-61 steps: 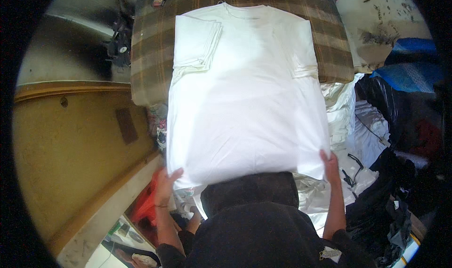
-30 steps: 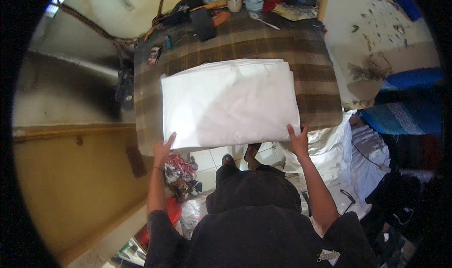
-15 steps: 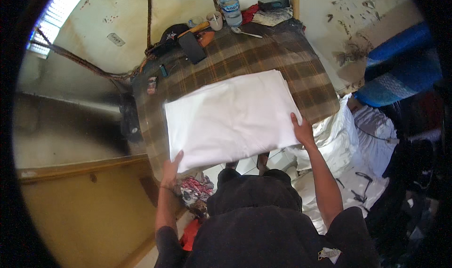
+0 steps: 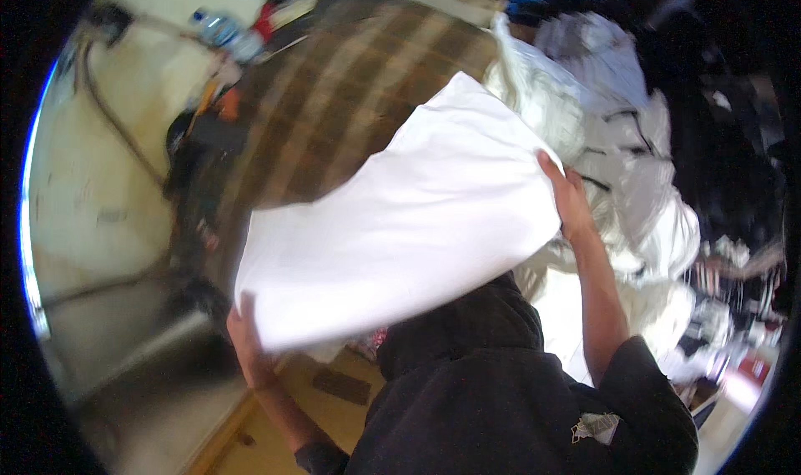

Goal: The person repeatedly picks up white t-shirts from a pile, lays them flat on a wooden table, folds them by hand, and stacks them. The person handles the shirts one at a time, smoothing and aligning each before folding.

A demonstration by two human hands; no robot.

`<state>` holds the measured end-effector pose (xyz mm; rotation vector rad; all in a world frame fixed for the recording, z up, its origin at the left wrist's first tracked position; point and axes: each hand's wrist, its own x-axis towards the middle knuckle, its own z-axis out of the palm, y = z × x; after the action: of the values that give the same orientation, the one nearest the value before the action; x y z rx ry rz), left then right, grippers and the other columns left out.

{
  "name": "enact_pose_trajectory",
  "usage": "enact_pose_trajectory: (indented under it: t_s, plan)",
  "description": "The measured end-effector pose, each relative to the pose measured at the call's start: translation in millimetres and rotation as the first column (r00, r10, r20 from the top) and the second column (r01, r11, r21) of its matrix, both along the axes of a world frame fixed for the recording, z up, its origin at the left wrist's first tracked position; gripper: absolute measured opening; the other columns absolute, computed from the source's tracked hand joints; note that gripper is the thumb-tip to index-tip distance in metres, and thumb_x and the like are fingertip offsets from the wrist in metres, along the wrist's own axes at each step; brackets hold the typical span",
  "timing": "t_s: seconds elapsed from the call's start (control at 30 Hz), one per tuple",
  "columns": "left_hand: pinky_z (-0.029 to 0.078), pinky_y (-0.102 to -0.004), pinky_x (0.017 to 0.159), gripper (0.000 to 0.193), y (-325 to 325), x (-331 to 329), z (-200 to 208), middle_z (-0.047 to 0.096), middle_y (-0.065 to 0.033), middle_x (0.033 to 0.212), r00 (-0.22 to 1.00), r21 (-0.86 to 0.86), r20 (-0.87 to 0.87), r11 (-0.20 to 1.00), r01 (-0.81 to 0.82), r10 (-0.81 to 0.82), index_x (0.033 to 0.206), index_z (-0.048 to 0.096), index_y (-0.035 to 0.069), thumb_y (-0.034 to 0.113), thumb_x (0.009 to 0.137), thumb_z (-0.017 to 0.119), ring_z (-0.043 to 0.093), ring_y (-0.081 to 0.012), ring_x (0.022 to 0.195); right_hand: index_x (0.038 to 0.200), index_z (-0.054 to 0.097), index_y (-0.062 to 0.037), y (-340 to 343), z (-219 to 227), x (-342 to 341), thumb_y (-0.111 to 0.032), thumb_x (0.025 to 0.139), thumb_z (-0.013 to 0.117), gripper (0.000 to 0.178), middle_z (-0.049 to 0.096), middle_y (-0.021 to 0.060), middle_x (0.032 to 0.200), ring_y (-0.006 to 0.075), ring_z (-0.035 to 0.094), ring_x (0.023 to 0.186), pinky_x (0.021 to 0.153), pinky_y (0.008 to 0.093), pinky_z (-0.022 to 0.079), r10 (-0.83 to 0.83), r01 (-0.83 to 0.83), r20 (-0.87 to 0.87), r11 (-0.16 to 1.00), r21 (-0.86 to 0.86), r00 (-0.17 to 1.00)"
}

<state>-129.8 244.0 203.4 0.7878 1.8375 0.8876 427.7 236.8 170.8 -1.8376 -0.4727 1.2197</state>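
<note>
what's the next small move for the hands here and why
Probably draw the left hand and right hand gently apart to tighten the white cloth. They grip it at opposite ends, but its far edge dips in the middle and creases run near the right hand, so a light pull might flatten it.

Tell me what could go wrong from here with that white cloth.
The white cloth is held only near its ends, by the left grip and right grip, so its middle could sag or crease. Its right end appears close to the pale bundles and a dark cord, so it might catch there.
</note>
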Motion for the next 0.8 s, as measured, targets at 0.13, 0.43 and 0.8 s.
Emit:
enact_pose_trajectory:
  t_s: [0.13, 0.43, 0.8]
  plan:
    - [0.057, -0.0319, 0.082, 0.057, 25, 66, -50, 0.074, -0.0154, 0.117, 0.897, -0.052, -0.049, 0.898, 0.436, -0.438, 0.132, 0.064, -0.011, 0.041, 0.109, 0.068, 0.069, -0.0191, 0.092, 0.143, 0.058, 0.0175, -153, -58, 23, -0.072, 0.093, 0.072, 0.104, 0.074, 0.0248, 0.126, 0.0312, 0.074, 0.108, 0.097, 0.0393, 0.057, -0.279, 0.342, 0.220, 0.875, -0.342, 0.935]
    - [0.045, -0.0360, 0.113, 0.045, 43, 442, -107, 0.067, -0.0169, 0.145, -0.041, -0.146, -0.225, -0.008, 0.989, -0.974, 0.145, 0.062, 0.009, 0.022, 0.104, 0.074, 0.062, -0.0281, 0.134, 0.123, 0.070, 0.0167, -544, -87, 18, -0.062, 0.097, 0.068, 0.083, 0.076, 0.0182, 0.103, 0.0251, 0.070, 0.087, 0.080, 0.0423, 0.056, -0.690, 0.718, 0.303, 0.451, -0.531, 0.658]
    - [0.056, -0.0424, 0.076, 0.041, -211, 755, -78, 0.079, -0.0194, 0.113, -0.404, 0.596, -0.288, -0.493, 0.634, -0.868, 0.145, 0.066, 0.014, 0.034, 0.109, 0.067, 0.071, -0.0293, 0.073, 0.130, 0.067, 0.0123, -729, 5, -56, -0.056, 0.109, 0.061, 0.072, 0.074, 0.0182, 0.122, 0.0220, 0.069, 0.102, 0.095, 0.0364, 0.054, -0.727, 0.947, 0.609, -0.202, 0.250, -0.316]
